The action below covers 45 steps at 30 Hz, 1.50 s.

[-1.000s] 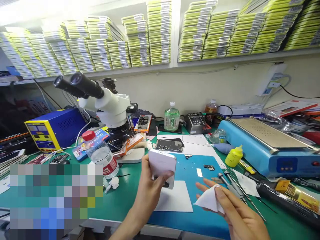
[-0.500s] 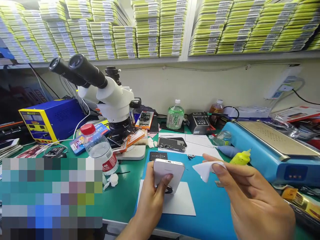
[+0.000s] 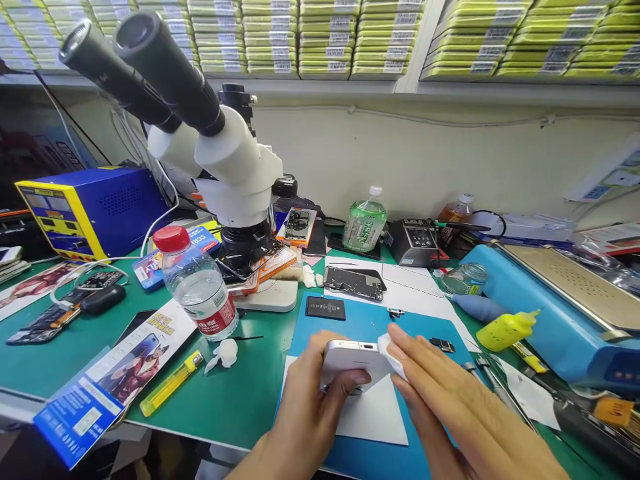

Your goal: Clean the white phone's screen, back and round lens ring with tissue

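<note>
My left hand (image 3: 320,393) grips a white smartphone (image 3: 363,360), its thumb across the back and its port edge facing up and away. In my right hand (image 3: 440,393) a folded white wipe (image 3: 393,353) is pinched under the fingers and pressed against the phone's right corner. Below the phone, a white sheet (image 3: 377,420) lies on the blue mat (image 3: 355,460). Beyond the hands are a black battery (image 3: 325,307), an opened phone part (image 3: 353,283) and small components (image 3: 442,345).
A microscope (image 3: 240,180) and a red-capped water bottle (image 3: 200,287) stand at left. A yellow lighter (image 3: 171,383) and a printed box (image 3: 117,383) lie near the front edge. On the right are a blue heating plate machine (image 3: 545,313), a yellow squeeze bottle (image 3: 507,330) and tweezers (image 3: 505,387).
My right hand has moved left and brought the wipe onto the phone's corner. The phone is tilted further back. The view has shifted lower and to the left.
</note>
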Each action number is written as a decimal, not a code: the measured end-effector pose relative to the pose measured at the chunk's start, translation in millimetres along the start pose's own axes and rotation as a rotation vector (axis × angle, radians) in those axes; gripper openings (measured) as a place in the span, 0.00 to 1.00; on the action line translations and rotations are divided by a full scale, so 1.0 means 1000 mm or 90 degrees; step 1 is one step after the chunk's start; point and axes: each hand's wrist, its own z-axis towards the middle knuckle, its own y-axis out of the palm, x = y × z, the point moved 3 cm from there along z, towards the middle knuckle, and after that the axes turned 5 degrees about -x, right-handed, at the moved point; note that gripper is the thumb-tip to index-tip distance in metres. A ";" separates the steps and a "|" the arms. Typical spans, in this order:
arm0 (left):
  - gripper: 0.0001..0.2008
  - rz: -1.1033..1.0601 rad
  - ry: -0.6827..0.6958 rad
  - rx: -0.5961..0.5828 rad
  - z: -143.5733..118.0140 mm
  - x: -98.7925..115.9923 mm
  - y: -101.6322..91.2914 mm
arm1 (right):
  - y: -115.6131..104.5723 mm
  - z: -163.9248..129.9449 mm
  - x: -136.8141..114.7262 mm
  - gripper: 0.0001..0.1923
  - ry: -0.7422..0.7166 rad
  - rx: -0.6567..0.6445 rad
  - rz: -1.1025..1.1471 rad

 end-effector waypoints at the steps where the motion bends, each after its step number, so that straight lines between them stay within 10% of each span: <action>1: 0.06 0.005 0.005 0.001 0.000 0.000 -0.001 | -0.001 -0.001 0.003 0.26 -0.029 -0.019 -0.006; 9: 0.04 0.042 0.080 0.037 0.004 0.003 -0.002 | 0.011 0.028 -0.015 0.19 -0.295 -0.164 -0.050; 22: 0.03 0.037 0.061 0.051 0.002 0.002 -0.003 | 0.006 0.031 -0.013 0.19 -0.283 -0.180 -0.018; 28: 0.07 0.006 -0.015 0.061 -0.001 0.008 -0.001 | -0.006 0.008 0.029 0.24 -0.135 -0.058 0.021; 32: 0.14 -0.095 -0.139 0.172 0.001 0.015 -0.005 | -0.002 -0.027 0.065 0.09 0.270 -0.030 0.142; 35: 0.21 -0.225 -0.192 0.218 0.009 0.016 -0.008 | 0.011 -0.042 0.073 0.18 0.490 -0.028 0.324; 45: 0.27 -0.466 -0.241 0.220 0.006 -0.007 -0.002 | 0.023 -0.030 0.033 0.09 0.235 -0.041 0.251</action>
